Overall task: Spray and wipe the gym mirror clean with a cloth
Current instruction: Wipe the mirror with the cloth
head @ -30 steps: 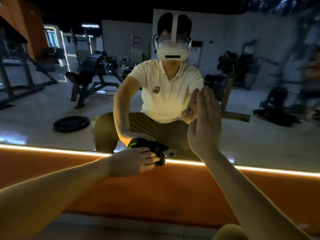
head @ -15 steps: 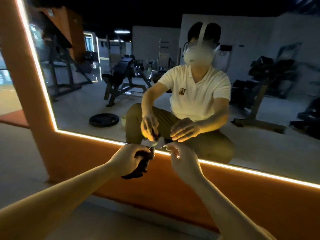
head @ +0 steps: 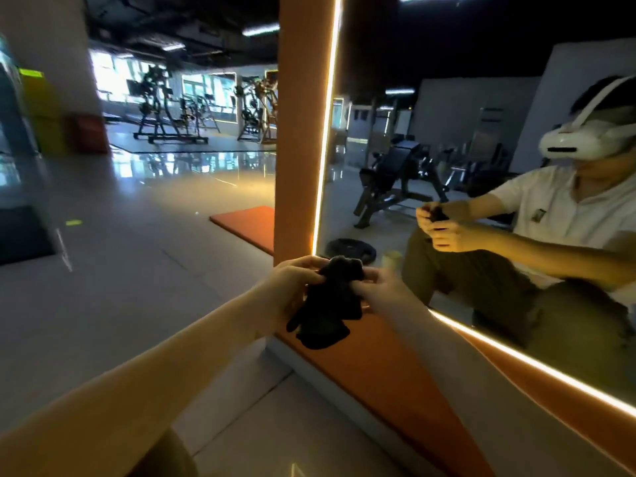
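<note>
Near the lower left corner of the large orange-framed, light-edged gym mirror (head: 344, 208), the left hand (head: 292, 287) and right hand (head: 382, 292) each have a grip clamped on a dark crumpled cloth (head: 327, 308) held in the air. The fingertips are lost in its folds, and its exact colour is too dim to tell.

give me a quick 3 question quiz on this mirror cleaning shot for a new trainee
1. True or false: the dark cloth is pressed flat against the mirror.
2. The left hand and right hand are: A. both gripping the cloth B. both flat on the glass C. both empty
3. Fill in: the mirror's frame is ___ in colour.
Key: 1 false, the cloth is bunched between the hands, off the glass. 2 A. 3 orange.
</note>
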Tool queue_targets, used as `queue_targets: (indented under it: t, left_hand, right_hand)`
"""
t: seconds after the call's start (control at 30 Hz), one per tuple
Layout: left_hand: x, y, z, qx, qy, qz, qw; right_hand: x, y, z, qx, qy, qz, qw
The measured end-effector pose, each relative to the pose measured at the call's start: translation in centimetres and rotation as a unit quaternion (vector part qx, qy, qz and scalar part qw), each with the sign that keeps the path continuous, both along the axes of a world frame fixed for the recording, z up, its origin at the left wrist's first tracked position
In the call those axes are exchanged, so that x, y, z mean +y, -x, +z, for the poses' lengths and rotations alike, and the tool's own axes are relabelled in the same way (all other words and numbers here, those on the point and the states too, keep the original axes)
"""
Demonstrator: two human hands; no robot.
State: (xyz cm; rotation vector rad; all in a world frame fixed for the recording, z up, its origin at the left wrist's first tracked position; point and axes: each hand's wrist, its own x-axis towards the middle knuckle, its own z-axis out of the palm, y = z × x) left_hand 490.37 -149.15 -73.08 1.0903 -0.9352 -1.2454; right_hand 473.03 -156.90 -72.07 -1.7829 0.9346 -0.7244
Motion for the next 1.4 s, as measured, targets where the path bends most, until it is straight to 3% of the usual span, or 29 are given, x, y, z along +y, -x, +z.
queue_targets:
  t: [0.1,0.17,0.37,0.5,0.63,0.7,0.8,0.93,1.03,1.1,1.2,1.27,1.3,1.33,1.4]
  left_hand:
    - [1.1,-2.5,1.6,-0.032,0.022,0.042,0.998]
    - [1.7,-4.1,2.3,-0.108,0.04,0.069,0.991]
    - [4.4,-9.8,3.5,-0.36,0.03,0.156,0.919]
    - [7.1,-14.0,4.0,-0.448,-0.032,0.199,0.871]
    - [10.7,-17.2,4.5,-0.498,-0.076,0.284,0.816]
    - [12.4,-18.5,4.9,-0.495,-0.089,0.348,0.791]
    - [14.4,-20.0,5.4,-0.439,-0.126,0.416,0.786]
    - [16.1,-21.5,5.2,-0.352,-0.162,0.473,0.792]
    - [17.7,-22.6,4.7,-0.328,-0.167,0.521,0.77]
    - [18.7,-23.4,4.5,-0.363,-0.174,0.546,0.735]
    - [20.2,-25.1,4.6,-0.516,-0.203,0.556,0.619]
    - [21.1,-25.9,5.0,-0.568,-0.232,0.549,0.568]
    - [21.6,-26.3,5.3,-0.564,-0.24,0.548,0.569]
    - [22.1,-26.7,5.6,-0.533,-0.237,0.554,0.594]
    - [22.7,-27.5,6.0,-0.401,-0.213,0.57,0.685]
  right_hand:
    - [0.2,-3.3,1.2,0.039,0.162,0.009,0.986]
    - [-0.2,-5.0,1.7,0.046,0.208,0.009,0.977]
    - [-2.5,-11.0,3.4,-0.026,0.134,0.11,0.985]
    - [-3.3,-16.2,3.2,0.01,0.135,0.169,0.976]
    - [-2.5,-20.8,3.6,-0.01,0.133,0.196,0.972]
    - [-1.4,-22.7,3.8,-0.028,0.079,0.212,0.974]
    - [0.1,-25.3,3.3,-0.043,0.017,0.242,0.969]
    - [1.2,-28.5,1.5,-0.047,0.013,0.306,0.951]
    - [1.8,-30.6,0.8,-0.009,0.017,0.377,0.926]
    - [2.4,-32.0,0.5,0.029,0.006,0.428,0.903]
    - [3.6,-34.8,-0.3,0.059,0.009,0.468,0.882]
    - [4.6,-36.8,-0.9,0.084,0.035,0.476,0.875]
    - [5.2,-37.6,-1.0,0.1,0.059,0.476,0.871]
    - [5.8,-38.5,-1.3,0.114,0.086,0.474,0.869]
    - [7.2,-40.1,-1.6,0.118,0.169,0.451,0.869]
